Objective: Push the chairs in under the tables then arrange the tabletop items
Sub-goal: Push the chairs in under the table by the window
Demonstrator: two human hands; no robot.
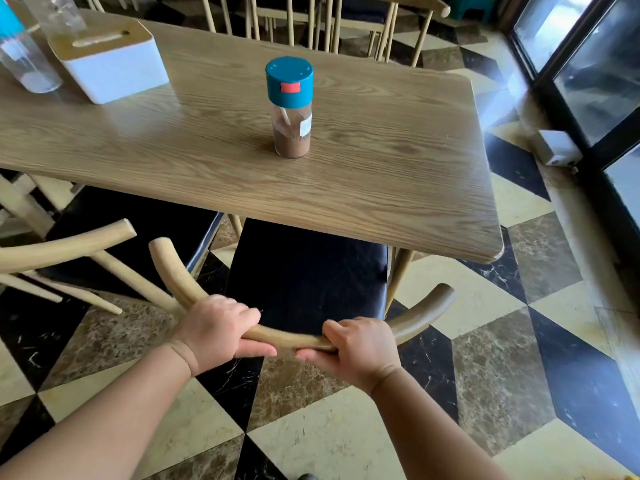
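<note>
My left hand [221, 329] and right hand [360, 346] are wrapped around the chair [304, 271] back; its seat sits half under the counter [381, 188]. I should push evenly, straight in.

Chair at the table's near edge, items on top

The chair [304, 271] sits partly under the table [381, 188], a second chair [86, 251] to its left. On the table, a jar [290, 109] stands centrally; a box [107, 57] and bottle [24, 60] lie far left.
</note>
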